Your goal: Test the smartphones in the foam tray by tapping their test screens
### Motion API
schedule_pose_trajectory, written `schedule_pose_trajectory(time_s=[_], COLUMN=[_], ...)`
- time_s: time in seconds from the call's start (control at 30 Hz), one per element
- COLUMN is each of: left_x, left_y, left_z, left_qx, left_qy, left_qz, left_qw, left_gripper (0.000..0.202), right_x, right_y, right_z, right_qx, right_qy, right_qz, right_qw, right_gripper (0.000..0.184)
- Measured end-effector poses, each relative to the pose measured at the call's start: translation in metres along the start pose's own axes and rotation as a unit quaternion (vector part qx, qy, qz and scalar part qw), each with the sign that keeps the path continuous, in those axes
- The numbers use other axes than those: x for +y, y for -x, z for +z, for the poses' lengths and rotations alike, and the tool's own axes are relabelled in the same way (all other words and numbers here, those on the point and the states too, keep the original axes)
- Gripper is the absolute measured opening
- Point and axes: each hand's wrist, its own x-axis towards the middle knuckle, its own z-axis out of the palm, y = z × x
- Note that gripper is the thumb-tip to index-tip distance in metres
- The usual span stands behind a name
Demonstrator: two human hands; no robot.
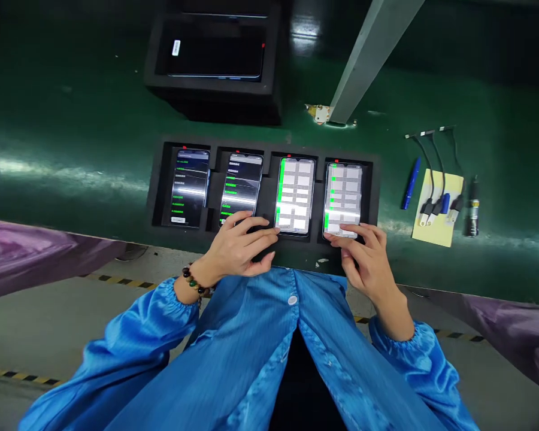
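Note:
Several lit smartphones lie face up in the slots of a black foam tray (159,197). The far-left phone (189,185) and the second phone (241,185) show green lines of text on dark screens. White blocks with green bars fill the third phone (295,191) and the far-right phone (344,194). My left hand (242,244), a bead bracelet on its wrist, rests over the lower ends of the second and third phones with fingers stretched out. Over the bottom of the far-right phone, my right hand (363,254) has its fingers apart. Neither hand grips anything.
Behind the tray stands a black foam block (213,99) with a dark phone (215,51) in it. A grey metal post (368,60) rises from the green table (72,131). To the right lie a blue pen (411,183), cables on a yellow paper (435,233) and a dark cylinder (474,209).

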Motion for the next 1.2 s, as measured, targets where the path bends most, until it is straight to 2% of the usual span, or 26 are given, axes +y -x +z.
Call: schedule_pose_trajectory(time_s=[0.1, 0.33, 0.5, 0.8, 1.2], left_x=[0.002, 0.012, 0.013, 0.007, -0.009], left_y=[-0.007, -0.037, -0.045, -0.053, -0.079], left_z=[-0.001, 0.008, 0.013, 0.008, 0.006], left_qx=[-0.005, -0.064, -0.091, -0.151, -0.158], left_qy=[0.017, 0.060, 0.080, 0.132, 0.120], left_qz=[0.012, 0.033, 0.045, -0.041, -0.059], left_qw=[1.000, 0.996, 0.992, 0.979, 0.978], left_gripper=[0.025, 0.031, 0.036, 0.046, 0.047], right_x=[0.003, 0.016, 0.018, 0.021, 0.032], right_y=[0.007, 0.031, 0.037, 0.028, -0.003], right_z=[-0.004, -0.020, -0.022, -0.021, -0.024], right_qx=[0.011, 0.045, 0.049, 0.043, 0.024], right_qy=[0.010, 0.039, 0.039, 0.037, 0.039], right_qz=[0.014, 0.075, 0.096, 0.120, 0.137], right_qw=[1.000, 0.995, 0.993, 0.991, 0.990], right_gripper=[0.038, 0.034, 0.037, 0.040, 0.035])
